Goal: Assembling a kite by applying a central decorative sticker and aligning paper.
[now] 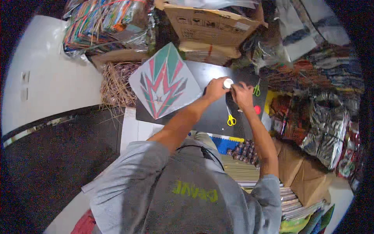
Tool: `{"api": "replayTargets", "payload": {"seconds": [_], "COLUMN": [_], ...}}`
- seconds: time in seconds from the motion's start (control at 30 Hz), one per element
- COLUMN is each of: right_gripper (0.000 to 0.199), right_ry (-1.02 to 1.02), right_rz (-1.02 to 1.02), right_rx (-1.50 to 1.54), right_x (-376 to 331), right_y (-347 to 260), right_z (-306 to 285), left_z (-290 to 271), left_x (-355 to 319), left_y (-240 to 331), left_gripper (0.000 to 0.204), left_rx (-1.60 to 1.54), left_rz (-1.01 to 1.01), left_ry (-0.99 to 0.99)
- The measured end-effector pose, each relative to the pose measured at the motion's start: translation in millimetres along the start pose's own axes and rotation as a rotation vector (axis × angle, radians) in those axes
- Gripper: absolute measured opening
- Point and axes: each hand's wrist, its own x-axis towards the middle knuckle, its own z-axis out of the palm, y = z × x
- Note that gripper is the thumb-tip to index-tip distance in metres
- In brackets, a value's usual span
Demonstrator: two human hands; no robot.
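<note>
My left hand [215, 91] is closed around a small white round-ended thing [228, 83], perhaps a spool or a small tub; its kind does not show clearly. Close beside it on the right, my right hand [243, 96] has its fingers bent and pressed together. What they hold, if anything, is too small to make out. Both hands are over a black table [202, 121]. Left of them lies a diamond-shaped white kite [183, 99] with green, red and grey pieces. Yellow-handled scissors [231, 120] lie just below the hands, and a red round thing [257, 109] is beside my right wrist.
Another pair of scissors [256, 90] with yellow-green handles lies at the table's right. A cardboard box [210, 29] stands behind the table. Thin sticks [117, 87] are heaped left of it, below stacked colourful sheets [101, 25]. Plastic-wrapped bundles [325, 117] crowd the right side.
</note>
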Motion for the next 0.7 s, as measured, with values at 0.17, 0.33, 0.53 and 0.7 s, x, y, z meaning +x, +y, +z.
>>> {"api": "replayTargets", "payload": {"seconds": [0.17, 0.33, 0.53, 0.7], "right_gripper": [0.028, 0.026, 0.021, 0.023], "right_ry": [0.052, 0.06, 0.019, -0.009], "right_rz": [-0.009, -0.025, -0.015, -0.032], "right_rx": [0.021, -0.013, -0.069, -0.158], "right_x": [1.2, 3.0, 4.2, 1.4], "right_y": [-2.1, -2.5, -2.9, -0.6], "right_z": [7.1, 3.1, 9.1, 12.0], "left_z": [-1.8, -4.6, -11.1, -10.5], "left_x": [0.3, 1.5, 2.4, 1.7], "left_y": [-4.4, -5.8, 4.6, 5.3], "left_gripper": [0.057, 0.06, 0.058, 0.056], "left_rx": [0.106, 0.132, 0.156, 0.124], "left_rz": [0.027, 0.028, 0.021, 0.031], "left_ry": [0.015, 0.005, -0.035, -0.042]}}
